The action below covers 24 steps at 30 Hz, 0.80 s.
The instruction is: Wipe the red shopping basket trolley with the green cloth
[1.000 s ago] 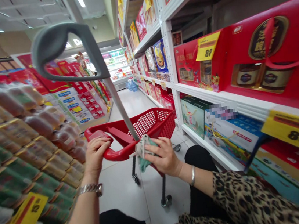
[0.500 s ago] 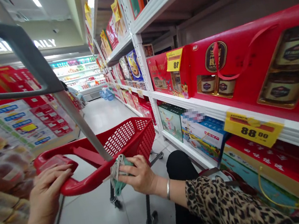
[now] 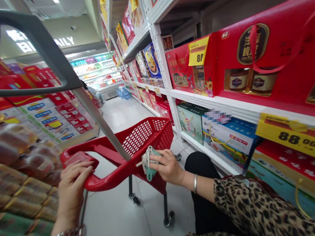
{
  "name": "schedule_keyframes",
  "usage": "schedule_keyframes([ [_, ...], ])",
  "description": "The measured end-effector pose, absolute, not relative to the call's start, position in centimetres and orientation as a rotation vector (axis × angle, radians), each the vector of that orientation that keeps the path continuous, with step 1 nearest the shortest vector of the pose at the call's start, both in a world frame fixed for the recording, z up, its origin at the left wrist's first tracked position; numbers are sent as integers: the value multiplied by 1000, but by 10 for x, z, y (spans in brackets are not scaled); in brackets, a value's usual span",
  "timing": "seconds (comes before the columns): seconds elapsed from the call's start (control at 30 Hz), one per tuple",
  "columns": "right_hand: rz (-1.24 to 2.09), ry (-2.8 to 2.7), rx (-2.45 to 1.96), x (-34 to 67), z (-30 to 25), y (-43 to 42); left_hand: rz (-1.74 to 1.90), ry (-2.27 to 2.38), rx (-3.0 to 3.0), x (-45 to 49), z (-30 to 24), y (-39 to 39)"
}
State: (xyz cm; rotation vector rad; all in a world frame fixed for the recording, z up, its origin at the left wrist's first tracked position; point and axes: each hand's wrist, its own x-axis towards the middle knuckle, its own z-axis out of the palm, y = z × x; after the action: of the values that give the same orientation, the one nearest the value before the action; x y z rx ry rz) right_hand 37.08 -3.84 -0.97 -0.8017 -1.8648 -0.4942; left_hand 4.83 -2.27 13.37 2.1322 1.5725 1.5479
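My left hand [image 3: 74, 184] is closed around the left end of the rim of a red plastic shopping cart [image 3: 105, 183]. With my right hand [image 3: 167, 167] I hold a bunched green and whitish cloth [image 3: 150, 164], pressed against the outer side of the cart just below its rim. The cart's basket has perforated walls and stands on thin legs with casters. From its near side a grey post [image 3: 101, 118] rises to a dark grey looped handle [image 3: 65, 68] at upper left.
White shelving [image 3: 160, 55] with red gift boxes [image 3: 233, 56] and yellow price tags lines the right side. Stacked bottle packs [image 3: 12, 169] and cartons stand at left. A tiled aisle [image 3: 118, 111] leads to a lit display case [image 3: 98, 71]. My knees are near the cart.
The view has turned left, so shelf, cart and hands sit further right in it. More of the bottle packs and my left leg show. Both hands keep their holds.
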Motion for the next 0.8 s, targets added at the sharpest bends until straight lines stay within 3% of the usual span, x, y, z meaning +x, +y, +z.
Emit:
schedule_keyframes([
  [0.3, -499, -1846, -729, 357, 42, 2, 1571, 1652, 2117, 25, 140, -19],
  [0.63, -395, -2021, -698, 337, 41, 47, 1634, 1705, 2044, 24, 134, -28],
  [0.8, -364, -1944, -664, 361, 24, 66, 1572, 2018, 1616, 24, 142, -32],
])
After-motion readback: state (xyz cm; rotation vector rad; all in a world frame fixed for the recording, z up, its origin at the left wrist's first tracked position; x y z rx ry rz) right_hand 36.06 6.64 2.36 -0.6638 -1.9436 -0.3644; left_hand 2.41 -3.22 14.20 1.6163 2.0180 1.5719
